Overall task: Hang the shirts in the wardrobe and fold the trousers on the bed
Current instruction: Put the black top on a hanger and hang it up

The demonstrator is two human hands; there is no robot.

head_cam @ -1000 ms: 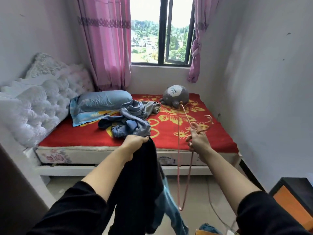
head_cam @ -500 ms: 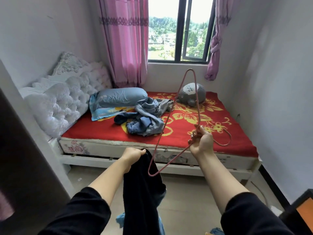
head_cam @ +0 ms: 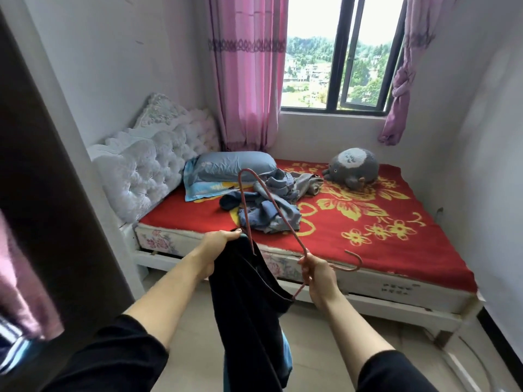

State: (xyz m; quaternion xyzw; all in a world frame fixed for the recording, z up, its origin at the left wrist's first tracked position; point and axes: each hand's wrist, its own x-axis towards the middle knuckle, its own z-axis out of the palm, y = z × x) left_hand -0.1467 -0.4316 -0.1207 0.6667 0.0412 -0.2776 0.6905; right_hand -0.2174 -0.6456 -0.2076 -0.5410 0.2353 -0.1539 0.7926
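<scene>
Limp black shirt hangs in front of the foot of the bed, off the floor, bunched at its top edge in the left hand, whose fingers curl tight round the cloth. A strip of blue cloth shows under the shirt's lower edge; whether it is part of the shirt or a second piece, cannot tell. Right hand pinches the thin pink wire hanger at its neck, hook pointing right over the bed edge. The hanger is tilted on its side. One corner pokes into the shirt near the left hand and the lower end touches the fabric below the right hand.

Step judged: threading the hanger into the shirt; not yet hung.

Risks:
- A wire end could snag or miss the neck opening, because the cloth is bunched shut in the fist.
- The shirt could slide off one shoulder, since the hanger is tilted and only partly in.
- The thin wire may twist in a neck-only pinch.

On the bed with red flowered blanket: heap of blue-grey clothes mid-bed, unfolded; blue pillow at the head; grey plush toy at the far side. Left of the bed: dark brown wardrobe panel, with pink cloth hanging beside it.
</scene>
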